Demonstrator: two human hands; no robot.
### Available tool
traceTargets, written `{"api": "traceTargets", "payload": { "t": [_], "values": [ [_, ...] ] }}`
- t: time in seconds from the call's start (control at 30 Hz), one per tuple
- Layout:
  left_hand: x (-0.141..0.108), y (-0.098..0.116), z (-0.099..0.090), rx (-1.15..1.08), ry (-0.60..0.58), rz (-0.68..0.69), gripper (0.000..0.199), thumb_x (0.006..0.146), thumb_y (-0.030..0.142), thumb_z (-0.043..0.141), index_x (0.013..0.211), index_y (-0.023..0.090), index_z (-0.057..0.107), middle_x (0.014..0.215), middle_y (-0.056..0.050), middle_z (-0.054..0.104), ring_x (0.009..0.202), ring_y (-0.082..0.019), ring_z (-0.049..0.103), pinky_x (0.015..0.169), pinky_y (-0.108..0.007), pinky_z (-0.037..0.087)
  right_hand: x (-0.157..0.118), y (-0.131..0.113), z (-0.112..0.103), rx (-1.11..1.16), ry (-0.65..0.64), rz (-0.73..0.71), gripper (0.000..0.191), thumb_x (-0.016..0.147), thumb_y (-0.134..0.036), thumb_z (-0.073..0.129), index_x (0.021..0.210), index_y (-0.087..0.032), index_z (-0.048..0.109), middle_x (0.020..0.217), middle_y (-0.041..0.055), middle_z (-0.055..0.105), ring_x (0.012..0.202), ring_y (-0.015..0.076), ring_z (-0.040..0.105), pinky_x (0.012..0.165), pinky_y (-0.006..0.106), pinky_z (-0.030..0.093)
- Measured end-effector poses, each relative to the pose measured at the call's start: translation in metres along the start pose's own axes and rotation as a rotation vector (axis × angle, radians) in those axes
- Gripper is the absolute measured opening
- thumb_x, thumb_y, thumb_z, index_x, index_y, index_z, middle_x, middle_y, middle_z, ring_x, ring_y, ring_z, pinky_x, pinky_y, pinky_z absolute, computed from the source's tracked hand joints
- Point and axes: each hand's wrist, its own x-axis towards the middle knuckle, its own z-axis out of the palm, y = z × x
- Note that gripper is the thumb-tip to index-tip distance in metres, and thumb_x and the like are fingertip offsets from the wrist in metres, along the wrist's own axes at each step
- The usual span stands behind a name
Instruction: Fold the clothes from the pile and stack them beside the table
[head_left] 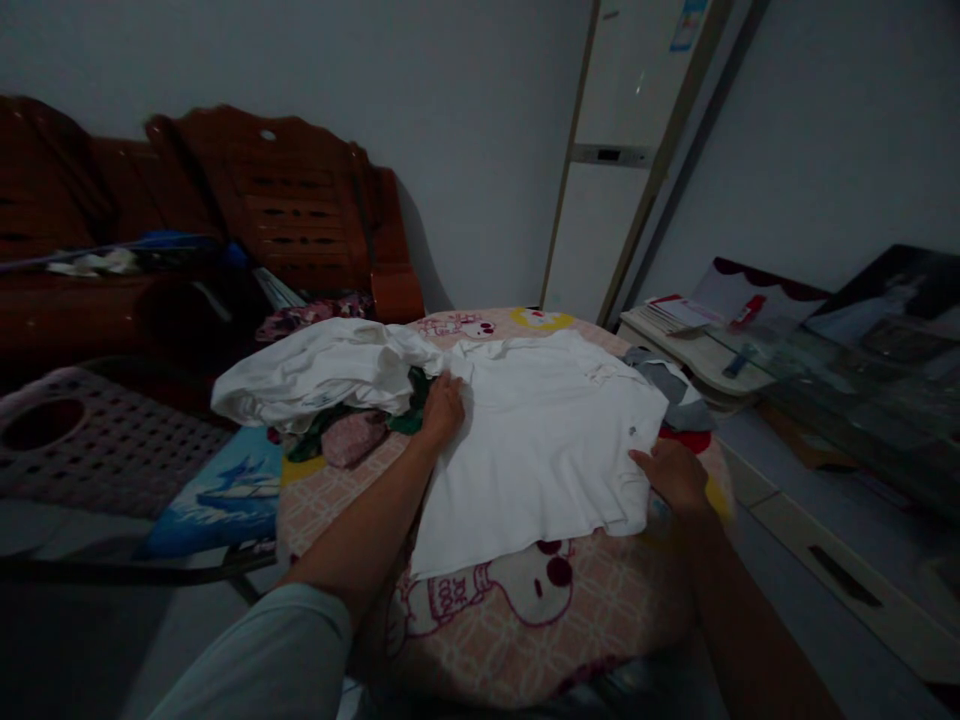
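A white shirt [536, 440] lies spread across the round table, with a small dark mark near its right edge. My left hand [445, 408] is closed on the shirt's left edge, its fingertips partly hidden by the cloth and the hand itself. At the opposite edge, my right hand [677, 474] pinches the fabric between thumb and fingers. Left of my left hand sits a bunched white garment [322, 375] on top of other clothes, among them a green piece [409, 418] and a pinkish one [352, 438].
A patterned cloth [600, 610] covers the table. Grey and red clothes [679, 395] lie at its right edge. A wooden bench [277, 200] stands behind left, a woven chair [112, 430] at left. To the right is a glass-topped cabinet [840, 365]; a tall white appliance [607, 220] stands behind.
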Motion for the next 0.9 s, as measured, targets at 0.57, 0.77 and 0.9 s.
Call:
{"api": "traceTargets", "payload": {
  "t": [0.57,0.77,0.9],
  "values": [
    [-0.001,0.004,-0.012,0.027,-0.126,0.025,0.043,0.089,0.012,0.042,0.13,0.008,0.056,0.145,-0.02,0.047,0.135,-0.026,0.043,0.114,-0.039,0.034,-0.007,0.017,-0.01,-0.062,0.212,0.018,0.024,0.085,-0.026,0.053,0.102,-0.016,0.065,0.108,0.0196,0.066,0.104,0.0326,0.062,0.082,0.039,0.047],
    [0.0,0.004,-0.01,-0.011,-0.085,0.012,0.042,0.088,0.012,0.044,0.127,0.019,0.059,0.141,-0.015,0.053,0.134,-0.026,0.045,0.113,-0.041,0.037,-0.064,-0.05,-0.007,0.449,-0.123,-0.707,0.023,0.089,-0.033,0.058,0.105,-0.018,0.065,0.097,0.009,0.07,0.084,0.0209,0.065,0.078,0.032,0.051],
    [-0.001,0.004,-0.022,-0.001,-0.08,-0.063,0.043,0.088,0.019,0.051,0.13,0.013,0.054,0.139,-0.018,0.052,0.129,-0.027,0.05,0.109,-0.038,0.04,-0.105,-0.103,-0.001,0.362,-0.266,-1.187,0.035,0.082,-0.034,0.071,0.112,-0.017,0.063,0.106,0.0096,0.066,0.097,0.0219,0.06,0.084,0.033,0.048]
  ]
}}
